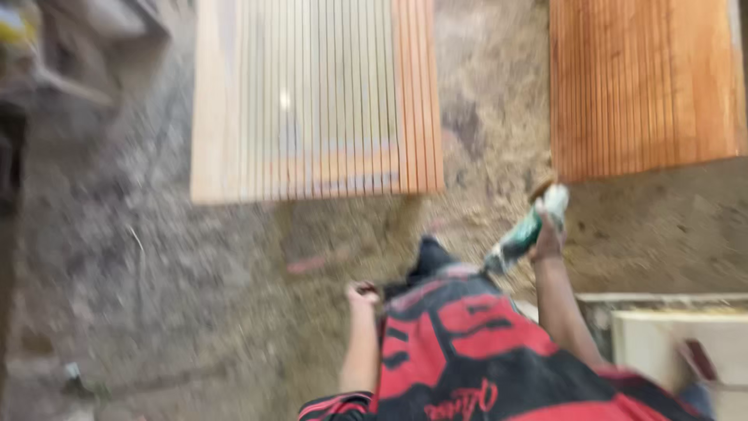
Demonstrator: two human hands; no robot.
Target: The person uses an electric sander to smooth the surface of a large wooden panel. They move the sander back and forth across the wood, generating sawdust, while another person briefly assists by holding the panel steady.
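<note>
Head view, blurred: right hand wrapped around green-and-white handheld power tool, long axis running up-right toward near edge of orange slatted wood panel, tool tip just short of it. Left hand curled low by hip, contents unclear; pale slatted wood panel well apart up-left.

The picture is blurred by motion. The person wears a short-sleeved shirt in red and black, with broad red blocks edged in pale lines on a black ground. Near the bottom edge, red script lettering runs across a black patch. The left sleeve ends above the elbow with thin red and pale stripes on black. Both forearms are bare, and the left hand and right hand are ungloved.
</note>
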